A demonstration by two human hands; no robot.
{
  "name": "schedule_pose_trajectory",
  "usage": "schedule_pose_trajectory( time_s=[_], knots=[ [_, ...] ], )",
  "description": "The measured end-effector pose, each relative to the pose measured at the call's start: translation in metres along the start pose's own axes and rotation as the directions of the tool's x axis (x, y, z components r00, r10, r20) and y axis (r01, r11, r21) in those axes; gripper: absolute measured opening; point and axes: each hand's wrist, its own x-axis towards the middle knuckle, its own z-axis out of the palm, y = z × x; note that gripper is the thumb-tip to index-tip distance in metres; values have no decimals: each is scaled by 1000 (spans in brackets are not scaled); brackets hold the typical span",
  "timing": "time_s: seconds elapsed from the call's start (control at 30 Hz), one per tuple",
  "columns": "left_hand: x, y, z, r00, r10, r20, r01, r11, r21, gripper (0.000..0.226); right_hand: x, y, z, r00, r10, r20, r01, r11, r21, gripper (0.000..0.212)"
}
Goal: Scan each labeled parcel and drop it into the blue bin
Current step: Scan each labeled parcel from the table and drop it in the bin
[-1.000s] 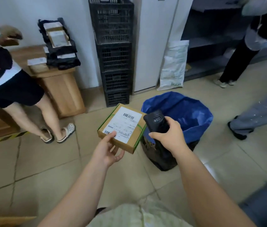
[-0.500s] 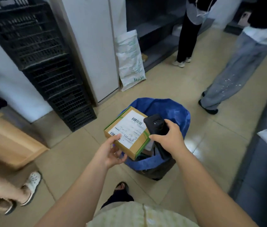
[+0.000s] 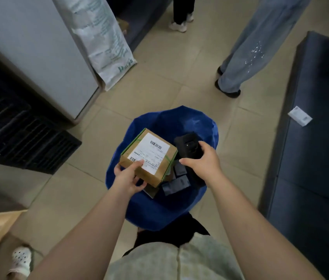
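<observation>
**Parcel held over bin**

Brown cardboard parcel (image 3: 148, 157), green-edged, white barcode label: gripped at near corner by left hand (image 3: 128, 176), above blue-lined bin (image 3: 159, 209). Black handheld scanner (image 3: 189, 147): clasped in right hand (image 3: 202, 163). Dark packets (image 3: 176, 181) lie inside bin.

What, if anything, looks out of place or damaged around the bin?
Nothing damaged. The box, held by the left hand over the blue bin, looks intact. One white slip lies loose on the dark bench at right.
</observation>
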Motion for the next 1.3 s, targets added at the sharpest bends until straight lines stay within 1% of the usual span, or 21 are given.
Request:
schedule_pose_trajectory(
  time_s=[0.13,0.23,0.3,0.4,0.5,0.57,0.67,0.8,0.9,1.0,1.1,1.2,1.3],
  knots=[
    [49,-14,15,996,25,-91,-25,1000,-4,90,51,21,20,991,115,75,-116,993,11,74],
    [89,-32,19,979,11,-201,-10,1000,7,92,87,46,41,977,187,102,-187,982,-12,72],
    [118,-45,18,971,-7,-238,20,998,52,93,111,67,60,963,246,110,-245,969,-19,74],
    [163,-63,17,971,-38,-236,68,990,121,95,144,99,92,941,321,111,-318,947,-41,78],
    [212,-80,20,973,-49,-224,90,980,178,99,174,134,127,928,362,88,-359,932,-46,74],
    [250,-92,22,977,-65,-205,105,976,190,99,197,161,152,927,369,70,-365,929,-61,77],
    [310,-112,22,983,-97,-158,127,972,195,91,231,201,188,932,360,37,-355,930,-97,86],
    [389,-139,30,992,-113,-61,122,975,188,81,272,251,234,913,404,-66,-408,909,-88,91],
    [435,-156,38,992,-128,-10,128,979,161,79,293,282,263,907,397,-138,-409,909,-74,96],
    [467,-170,37,989,-148,-21,149,974,172,79,305,307,279,913,357,-195,-381,919,-101,95],
    [487,-177,32,986,-156,-52,164,957,240,79,310,323,289,920,339,-195,-368,920,-137,95],
    [495,-174,35,984,-153,-95,174,943,282,84,311,327,295,920,334,-203,-366,919,-146,95],
    [488,-167,44,983,-139,-116,170,928,332,84,305,320,294,922,325,-209,-360,919,-158,95]
  ],
)
